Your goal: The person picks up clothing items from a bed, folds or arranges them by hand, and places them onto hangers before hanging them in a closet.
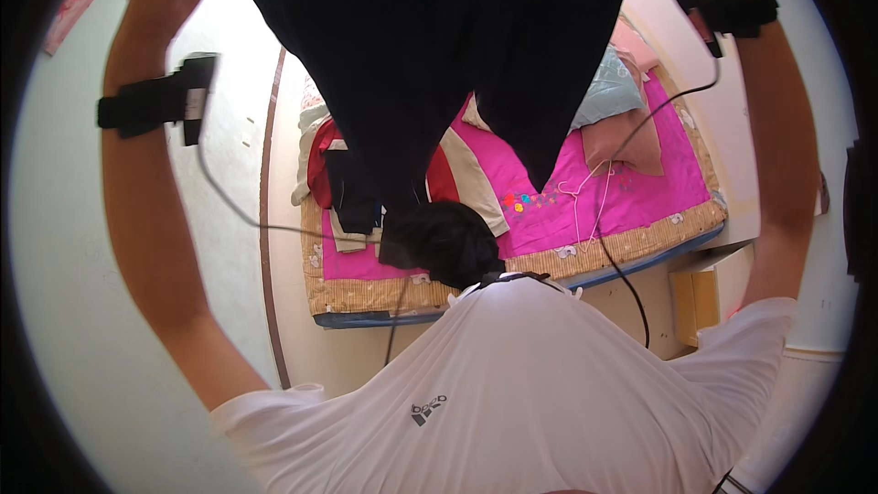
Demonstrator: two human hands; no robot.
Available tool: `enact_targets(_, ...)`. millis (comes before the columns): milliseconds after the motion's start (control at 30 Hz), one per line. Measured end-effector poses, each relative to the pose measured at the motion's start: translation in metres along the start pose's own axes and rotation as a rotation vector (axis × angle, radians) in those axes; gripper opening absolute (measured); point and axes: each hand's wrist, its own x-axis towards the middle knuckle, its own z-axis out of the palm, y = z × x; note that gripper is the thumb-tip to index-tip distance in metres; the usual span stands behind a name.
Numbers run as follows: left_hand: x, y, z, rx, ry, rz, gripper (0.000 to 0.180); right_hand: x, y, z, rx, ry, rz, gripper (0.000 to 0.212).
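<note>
Both my arms are raised, and my left hand and right hand are beyond the top edge, out of view. A black garment point(439, 46) hangs between the arms from the top edge. It splits lower down into two tapering ends, like trouser legs, but I cannot tell its kind for sure. How the hands hold it is hidden. Just below its left end is a bunched black cloth point(448, 238); I cannot tell whether it belongs to the same garment. Beyond lies a bed with a bright pink sheet point(549, 229). On the sheet is a pale wire hanger point(594, 206).
Folded clothes point(352, 197) and a red-and-cream cloth point(471, 183) lie on the bed. Pillows point(622, 142) are heaped at its right. Straps with small devices point(160, 102) sit on both forearms, trailing cables point(631, 293). A wooden box-like piece point(697, 302) stands right of the bed.
</note>
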Motion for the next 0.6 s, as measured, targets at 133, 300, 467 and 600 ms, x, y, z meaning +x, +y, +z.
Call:
enact_targets(133, -0.016, -0.032, 0.024, -0.262, 0.045, -0.179, 0.036, -0.02, 0.022, 0.046, 0.179, 0.097, 0.309, 0.029)
enact_targets(300, -0.039, -0.104, 0.049, 0.002, 0.196, -0.293, 0.061, -0.048, 0.097, 0.061, 0.069, 0.217, 0.263, 0.018)
enact_targets(467, -0.057, -0.061, 0.054, 0.276, 0.251, -0.456, 0.044, -0.087, 0.057, 0.072, -0.215, 0.503, -0.098, 0.021)
enact_targets(600, -0.138, -0.119, 0.105, 0.605, 0.644, -0.311, 0.034, -0.169, 0.075, 0.067, -0.295, 0.24, -0.199, 0.026)
